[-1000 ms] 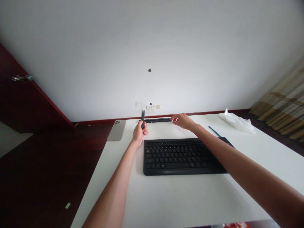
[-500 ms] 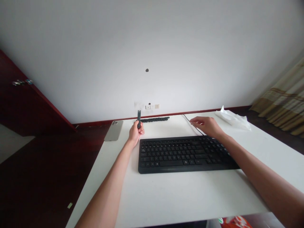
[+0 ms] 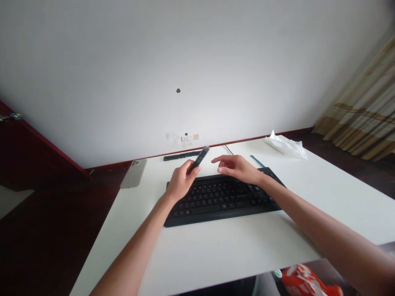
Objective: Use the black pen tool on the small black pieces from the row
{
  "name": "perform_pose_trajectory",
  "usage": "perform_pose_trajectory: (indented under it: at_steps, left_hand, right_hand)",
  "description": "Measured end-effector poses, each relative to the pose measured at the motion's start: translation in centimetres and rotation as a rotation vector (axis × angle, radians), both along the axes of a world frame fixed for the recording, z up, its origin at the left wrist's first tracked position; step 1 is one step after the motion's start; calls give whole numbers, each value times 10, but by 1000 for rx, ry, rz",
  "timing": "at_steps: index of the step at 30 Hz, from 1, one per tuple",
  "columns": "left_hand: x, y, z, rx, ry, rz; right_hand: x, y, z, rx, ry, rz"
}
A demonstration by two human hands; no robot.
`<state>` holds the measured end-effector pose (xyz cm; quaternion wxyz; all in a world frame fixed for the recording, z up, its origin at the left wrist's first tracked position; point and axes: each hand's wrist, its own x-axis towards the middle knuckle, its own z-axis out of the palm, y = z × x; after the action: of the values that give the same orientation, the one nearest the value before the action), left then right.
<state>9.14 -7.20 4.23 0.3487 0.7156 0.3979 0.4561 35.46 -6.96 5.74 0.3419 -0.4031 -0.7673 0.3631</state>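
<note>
My left hand (image 3: 182,181) is closed around a short, dark, narrow bar (image 3: 200,158) with a paler, see-through-looking tip, tilted up to the right; its exact kind is unclear. A black keyboard (image 3: 212,209) lies beneath both hands, its upper middle partly covered by them. To the right of the bar hovers my right hand (image 3: 236,167), index finger stretched out and thumb apart below it, with nothing visible between them. Behind the keyboard, a row of small black pieces like loose keycaps (image 3: 182,156) rests on the white table (image 3: 216,250).
At the table's left edge lies a phone (image 3: 133,173). A thin blue stick (image 3: 257,160) and a dark cable (image 3: 228,150) are behind the keyboard. A crumpled white plastic bag (image 3: 286,146) sits at the back right. Below the front edge is a red-orange package (image 3: 308,281).
My right hand has come left, away from the cable, towards the bar. My left hand has moved right over the keyboard, tilting the bar. The blue stick now shows, and the view has shifted.
</note>
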Motion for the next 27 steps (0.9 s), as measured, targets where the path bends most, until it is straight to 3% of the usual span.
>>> perform_pose_trajectory:
  at_steps: [2,4,13,27]
  left_hand:
    - [11,-12,1,12,88,-63]
    - [19,-20,0,10,119,-115]
    - [15,-14,-6,-32,94,-66]
    - [15,-14,-3,-28,90,-78]
  right_hand:
    - [-12,-6,-3,-90,120,130]
    - [-21,-9,-6,-143,208,164]
    - [-19,0,-10,-207,448,-66]
    - [-18,2,-11,-148,434,-108]
